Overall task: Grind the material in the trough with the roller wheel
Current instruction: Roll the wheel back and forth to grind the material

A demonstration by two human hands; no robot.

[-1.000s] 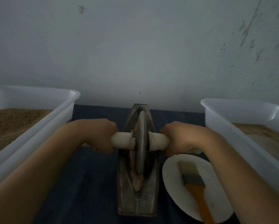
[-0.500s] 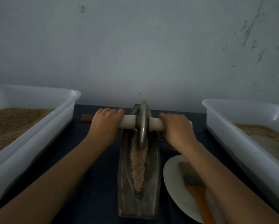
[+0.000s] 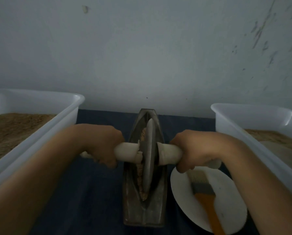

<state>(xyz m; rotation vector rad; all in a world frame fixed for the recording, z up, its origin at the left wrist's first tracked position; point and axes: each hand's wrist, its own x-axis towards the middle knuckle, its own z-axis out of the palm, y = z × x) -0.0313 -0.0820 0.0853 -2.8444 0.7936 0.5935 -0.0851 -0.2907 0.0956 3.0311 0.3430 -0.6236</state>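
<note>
Dark cloth [image 3: 98,192]; roller wheel [image 3: 148,155] now nearer.

- A pale grey wall [image 3: 142,53] fills the upper part of the view, dimly lit.
- Dark scuffs mark the wall at upper right; a small chip sits upper left.
- Below the wall lies a dark blue tabletop [image 3: 94,192].

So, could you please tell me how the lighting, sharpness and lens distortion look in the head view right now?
Head view: dim and bluish, with no hard shadows. The only glare is a small highlight inside the right tub. The roller wheel and both forearms look soft, the brush on the plate a little crisper. Wide-angle bending bows the left tub rim and stretches the arms at the lower corners.
</note>
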